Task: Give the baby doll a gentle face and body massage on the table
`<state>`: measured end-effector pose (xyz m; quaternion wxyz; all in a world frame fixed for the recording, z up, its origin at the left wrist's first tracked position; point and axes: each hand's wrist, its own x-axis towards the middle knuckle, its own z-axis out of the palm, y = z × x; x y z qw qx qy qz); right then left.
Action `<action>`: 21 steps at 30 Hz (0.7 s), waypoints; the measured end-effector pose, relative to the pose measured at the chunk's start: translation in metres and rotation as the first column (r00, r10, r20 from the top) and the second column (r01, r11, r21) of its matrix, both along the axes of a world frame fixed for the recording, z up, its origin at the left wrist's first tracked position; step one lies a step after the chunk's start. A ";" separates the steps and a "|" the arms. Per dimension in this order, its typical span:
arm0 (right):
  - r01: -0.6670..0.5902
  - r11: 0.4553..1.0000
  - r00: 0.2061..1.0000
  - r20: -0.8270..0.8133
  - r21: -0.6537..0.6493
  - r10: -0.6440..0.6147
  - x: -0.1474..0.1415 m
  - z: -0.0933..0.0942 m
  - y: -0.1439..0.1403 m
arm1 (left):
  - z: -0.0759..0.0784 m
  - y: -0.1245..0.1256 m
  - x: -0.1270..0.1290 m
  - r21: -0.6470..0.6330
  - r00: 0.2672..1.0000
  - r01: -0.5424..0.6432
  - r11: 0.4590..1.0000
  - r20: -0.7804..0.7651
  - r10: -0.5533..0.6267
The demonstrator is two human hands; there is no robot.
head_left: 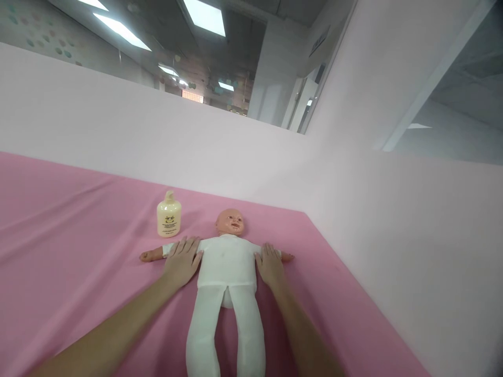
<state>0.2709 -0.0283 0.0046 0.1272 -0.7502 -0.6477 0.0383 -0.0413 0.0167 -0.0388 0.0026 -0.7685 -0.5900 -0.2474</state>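
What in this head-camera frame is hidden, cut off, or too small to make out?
- Doll: feet cut off by the bottom edge.
- Doll's upper arms: covered by the left hand and right hand.
- Bottle: label print too small to read.
- Both forearms: elbows cut off by the bottom edge.

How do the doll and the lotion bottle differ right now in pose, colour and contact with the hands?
The doll lies flat on its back with arms spread; the bottle stands upright beside its head. The doll wears white clothing; the bottle is pale yellow with a printed label. The left hand and right hand rest flat on the doll's upper arms beside its torso; neither touches the bottle. Both sit on the pink sheet.
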 end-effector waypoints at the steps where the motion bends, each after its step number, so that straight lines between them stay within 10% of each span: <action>1: 0.010 1.000 1.000 0.008 -0.007 -0.010 0.001 0.003 0.001 | -0.001 0.001 0.000 0.003 1.000 0.001 1.000 0.002 -0.001; 12: -0.170 0.984 0.979 -0.128 -0.057 0.162 -0.123 0.039 -0.014 | -0.001 -0.002 0.009 -0.012 0.977 0.202 0.979 0.071 -0.200; 21: -0.379 0.915 0.916 -0.197 -0.141 0.349 -0.101 0.053 -0.076 | 0.013 -0.012 0.017 -0.159 0.882 0.357 0.920 0.380 -0.277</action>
